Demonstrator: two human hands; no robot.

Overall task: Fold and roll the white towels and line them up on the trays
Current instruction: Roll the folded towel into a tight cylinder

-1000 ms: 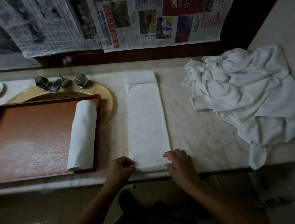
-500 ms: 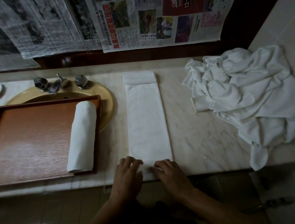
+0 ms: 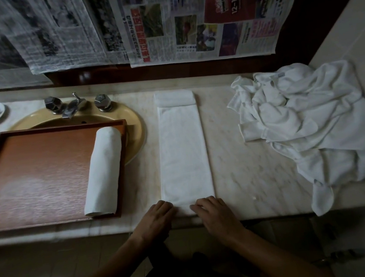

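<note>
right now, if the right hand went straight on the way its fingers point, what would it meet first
The right hand touches the folded towel at its near end. Its fingers angle toward the left hand, so probably that hand comes first, though depth is unclear.

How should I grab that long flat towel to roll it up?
Probably by its near short end, from the front edge of the counter. The folded towel lies flat as a long strip pointing away, so that end is closest and rolls forward evenly. The left hand and right hand curl over it there.
</note>
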